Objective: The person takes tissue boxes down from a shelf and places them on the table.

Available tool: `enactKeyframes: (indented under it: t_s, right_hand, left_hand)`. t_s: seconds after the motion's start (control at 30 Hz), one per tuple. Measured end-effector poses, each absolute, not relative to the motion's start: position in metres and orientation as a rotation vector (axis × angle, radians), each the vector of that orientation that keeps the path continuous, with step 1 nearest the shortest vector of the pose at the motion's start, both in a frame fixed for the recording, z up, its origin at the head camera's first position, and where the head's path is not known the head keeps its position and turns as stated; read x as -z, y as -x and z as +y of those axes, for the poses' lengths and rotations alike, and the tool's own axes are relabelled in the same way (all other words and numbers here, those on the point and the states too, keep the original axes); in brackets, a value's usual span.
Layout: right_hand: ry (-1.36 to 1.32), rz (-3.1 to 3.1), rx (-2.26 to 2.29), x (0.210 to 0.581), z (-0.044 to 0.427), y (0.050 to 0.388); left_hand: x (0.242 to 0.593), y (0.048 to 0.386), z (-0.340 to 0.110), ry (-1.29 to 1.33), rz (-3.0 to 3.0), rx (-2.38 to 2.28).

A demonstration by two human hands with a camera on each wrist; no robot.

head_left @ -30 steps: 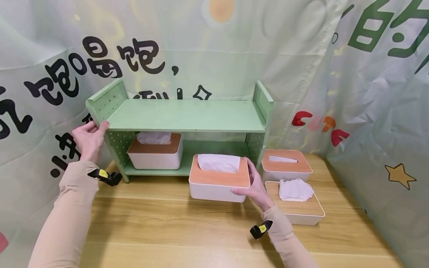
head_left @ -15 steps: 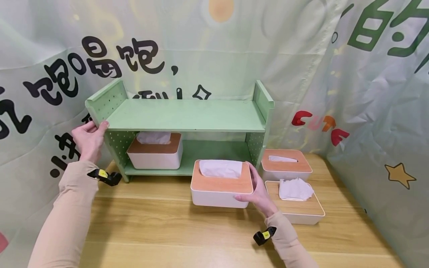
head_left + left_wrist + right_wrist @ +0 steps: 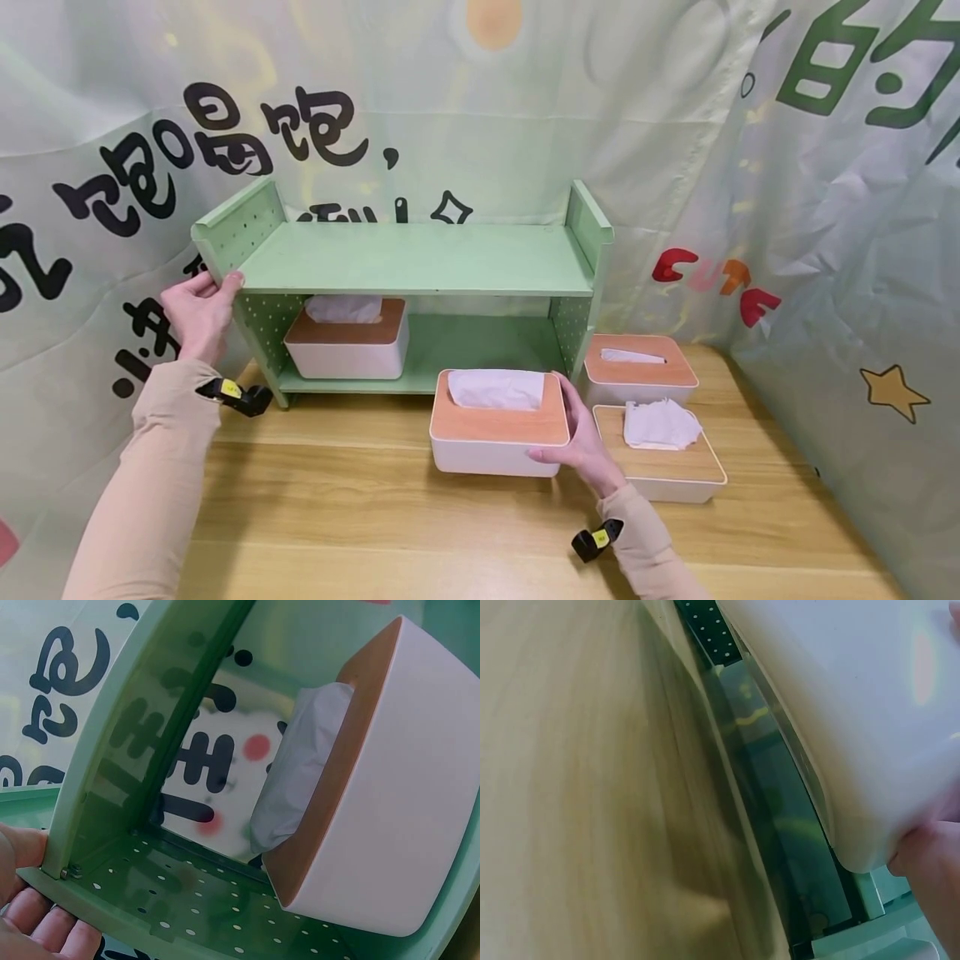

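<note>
My left hand (image 3: 201, 312) grips the front edge of the green shelf (image 3: 420, 258) at its left side, thumb on one face and fingers round the other in the left wrist view. With my right hand (image 3: 581, 437) I hold a white tissue box (image 3: 495, 457) with a wood-look lid by its right end, thumb on the front. This box is in front of the shelf, and the right wrist view shows its underside apart from the table. Another tissue box (image 3: 345, 360) with a brown lid sits on the lower shelf at the left.
To the right of the shelf, two more tissue boxes stand on the wooden table (image 3: 337, 517): one with an orange-brown lid (image 3: 641, 371) behind, one with a lighter lid (image 3: 663, 471) in front. A printed cloth (image 3: 480, 142) hangs behind and at both sides.
My right hand has drawn the tissue box toward me and slightly right, away from the shelf. The left hand and the shelf have stayed in place.
</note>
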State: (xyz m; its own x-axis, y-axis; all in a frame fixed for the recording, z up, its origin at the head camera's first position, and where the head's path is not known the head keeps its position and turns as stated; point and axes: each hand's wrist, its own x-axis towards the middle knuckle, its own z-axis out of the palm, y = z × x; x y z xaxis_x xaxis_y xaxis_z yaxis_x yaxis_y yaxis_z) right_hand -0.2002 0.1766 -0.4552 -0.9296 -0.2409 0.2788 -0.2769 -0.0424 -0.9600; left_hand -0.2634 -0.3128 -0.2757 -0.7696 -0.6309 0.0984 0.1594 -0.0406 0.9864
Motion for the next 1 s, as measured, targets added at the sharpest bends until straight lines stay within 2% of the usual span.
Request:
enactKeyframes:
  t_s: [1.0]
  right_hand:
    - [-0.697, -2.106, -2.183, 0.47, 0.178, 0.193]
  left_hand:
    - [0.276, 0.264, -0.312, -0.479, -1.672, 1.858]
